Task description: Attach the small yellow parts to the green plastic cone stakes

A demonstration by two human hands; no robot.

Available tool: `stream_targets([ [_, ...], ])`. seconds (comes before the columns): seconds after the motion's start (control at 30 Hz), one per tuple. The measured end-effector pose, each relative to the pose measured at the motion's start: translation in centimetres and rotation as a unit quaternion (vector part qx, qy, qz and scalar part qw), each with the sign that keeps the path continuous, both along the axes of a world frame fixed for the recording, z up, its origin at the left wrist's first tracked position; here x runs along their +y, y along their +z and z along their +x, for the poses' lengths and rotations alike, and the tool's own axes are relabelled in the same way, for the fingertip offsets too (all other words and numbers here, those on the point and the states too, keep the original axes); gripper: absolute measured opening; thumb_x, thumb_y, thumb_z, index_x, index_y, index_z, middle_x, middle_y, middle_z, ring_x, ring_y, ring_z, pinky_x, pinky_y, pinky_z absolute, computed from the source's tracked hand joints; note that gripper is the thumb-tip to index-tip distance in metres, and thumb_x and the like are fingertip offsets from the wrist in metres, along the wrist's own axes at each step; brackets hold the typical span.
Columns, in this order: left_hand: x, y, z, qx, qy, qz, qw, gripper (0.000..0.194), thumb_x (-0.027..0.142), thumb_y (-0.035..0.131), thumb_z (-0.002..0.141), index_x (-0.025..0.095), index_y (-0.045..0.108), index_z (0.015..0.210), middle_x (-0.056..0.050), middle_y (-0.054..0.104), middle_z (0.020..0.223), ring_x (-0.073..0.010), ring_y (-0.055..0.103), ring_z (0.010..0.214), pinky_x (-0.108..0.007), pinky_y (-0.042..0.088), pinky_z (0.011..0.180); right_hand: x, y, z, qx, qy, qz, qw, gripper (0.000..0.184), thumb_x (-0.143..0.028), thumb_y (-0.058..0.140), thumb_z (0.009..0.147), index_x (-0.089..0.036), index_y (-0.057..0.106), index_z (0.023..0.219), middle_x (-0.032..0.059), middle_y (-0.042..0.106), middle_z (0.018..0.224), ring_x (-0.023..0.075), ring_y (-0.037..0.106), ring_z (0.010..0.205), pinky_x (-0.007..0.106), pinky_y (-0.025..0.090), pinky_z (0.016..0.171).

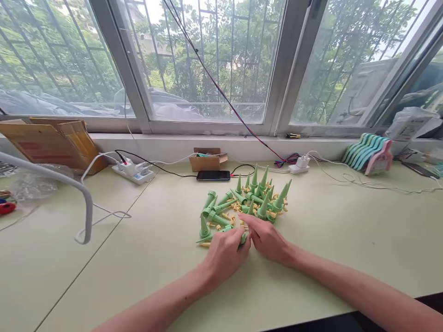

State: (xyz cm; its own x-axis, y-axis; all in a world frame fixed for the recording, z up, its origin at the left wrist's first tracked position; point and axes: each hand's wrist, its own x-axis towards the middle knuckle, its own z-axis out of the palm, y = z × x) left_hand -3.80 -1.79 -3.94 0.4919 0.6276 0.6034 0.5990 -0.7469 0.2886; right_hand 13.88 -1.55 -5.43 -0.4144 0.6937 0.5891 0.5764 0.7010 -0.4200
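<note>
My left hand (226,251) is closed around a green plant watering spike (243,239), most of it hidden by the fingers. Close against it, my right hand (268,237) has its index finger stretched forward and its fingers closed at a small yellow valve (242,224), partly covered. Just beyond both hands spreads a pile of green watering spikes (218,219). Some lie on their sides, while others stand point up, like the spike (265,207) at the right of the pile. Small yellow valves (226,216) lie scattered among them.
Behind the pile, a black phone (213,175) with a cable lies before a small cardboard box (207,160). Power strips (133,173) and cords run along the windowsill. A white curved tube (86,203) reaches in from the left. Small hangers (368,153) stand at the right.
</note>
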Motion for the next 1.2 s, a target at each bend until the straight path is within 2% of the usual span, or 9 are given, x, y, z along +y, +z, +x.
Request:
stream_targets([
  [0.23,0.4,0.7,0.3,-0.030,0.056,-0.093,0.994,0.021,0.034,0.048,0.094,0.020,0.049,0.078,0.004,0.054,0.057,-0.0118,0.049,0.048,-0.024,0.034,0.051,-0.1,0.8,0.5,0.043,0.050,0.043,0.997,0.035,-0.012,0.035,0.096,-0.020,0.049,0.127,0.0097,0.066,0.116,0.0179,0.065,0.103,0.033,0.055,0.086],
  [0.33,0.6,0.5,0.2,-0.018,0.043,-0.114,0.992,0.015,0.030,0.050,0.091,0.020,0.049,0.080,0.003,0.057,0.062,-0.0117,0.050,0.051,-0.023,0.036,0.053,-0.2,0.7,0.4,0.040,0.032,0.044,0.998,0.030,-0.020,0.041,0.097,-0.018,0.049,0.126,0.0099,0.069,0.109,0.0175,0.068,0.089,0.030,0.056,0.077],
  [0.43,0.7,0.5,-0.1,-0.016,0.021,-0.119,0.992,0.006,0.022,0.049,0.088,0.020,0.051,0.093,0.003,0.060,0.070,-0.0115,0.053,0.057,-0.023,0.039,0.058,-0.2,0.7,0.1,0.022,0.007,0.026,0.999,0.031,-0.026,0.044,0.098,-0.016,0.049,0.127,0.0090,0.071,0.100,0.0165,0.068,0.077,0.027,0.054,0.068],
  [0.6,0.8,0.9,-0.8,-0.023,-0.038,-0.088,0.995,0.036,0.019,0.054,0.081,0.021,0.046,0.116,0.003,0.063,0.083,-0.0070,0.045,0.048,-0.022,0.040,0.057,0.1,0.9,0.1,0.008,-0.020,0.029,0.999,0.027,-0.028,0.040,0.099,-0.017,0.050,0.122,0.0058,0.072,0.092,0.0115,0.062,0.059,0.023,0.048,0.059],
  [0.73,1.2,1.3,-1.1,-0.043,-0.048,-0.016,0.998,0.018,0.016,0.048,0.084,0.019,0.051,0.102,0.002,0.060,0.077,-0.0064,0.040,0.046,-0.022,0.039,0.054,0.8,0.6,0.6,0.014,-0.036,0.071,0.997,0.024,-0.029,0.043,0.096,-0.016,0.051,0.115,0.0031,0.070,0.080,0.0089,0.055,0.048,0.020,0.042,0.052],
  [0.83,2.6,2.1,-0.6,-0.041,0.023,0.014,0.999,0.011,0.016,0.045,0.088,0.017,0.056,0.088,-0.003,0.060,0.084,-0.0095,0.048,0.057,-0.024,0.043,0.061,1.1,0.2,0.8,0.008,-0.004,0.106,0.994,0.022,-0.027,0.043,0.096,-0.016,0.050,0.113,0.0009,0.069,0.075,0.0077,0.051,0.043,0.020,0.039,0.050],
  [0.97,5.4,3.7,0.7,0.072,0.072,-0.012,0.995,0.016,0.013,0.047,0.086,0.017,0.060,0.079,-0.008,0.061,0.084,-0.0216,0.056,0.088,-0.031,0.046,0.076,1.1,0.1,0.9,-0.005,0.018,0.124,0.992,0.019,-0.027,0.043,0.096,-0.018,0.049,0.112,0.0002,0.070,0.077,0.0073,0.051,0.044,0.020,0.039,0.051],
  [1.07,7.1,4.4,1.8,0.164,0.071,-0.060,0.982,0.022,0.005,0.045,0.083,0.016,0.062,0.074,-0.009,0.062,0.085,-0.0229,0.057,0.089,-0.033,0.044,0.080,0.9,0.3,1.0,-0.012,0.016,0.118,0.993,0.018,-0.027,0.043,0.096,-0.018,0.048,0.111,-0.0004,0.070,0.076,0.0075,0.051,0.044,0.020,0.038,0.051],
  [1.2,7.7,4.2,2.2,0.181,0.069,-0.091,0.977,0.022,0.006,0.045,0.082,0.016,0.065,0.080,-0.010,0.064,0.087,-0.0245,0.058,0.090,-0.032,0.044,0.076,0.8,0.6,1.1,-0.025,0.012,0.102,0.994,0.020,-0.027,0.044,0.096,-0.018,0.047,0.113,0.0006,0.071,0.079,0.0085,0.053,0.045,0.020,0.038,0.051],
])
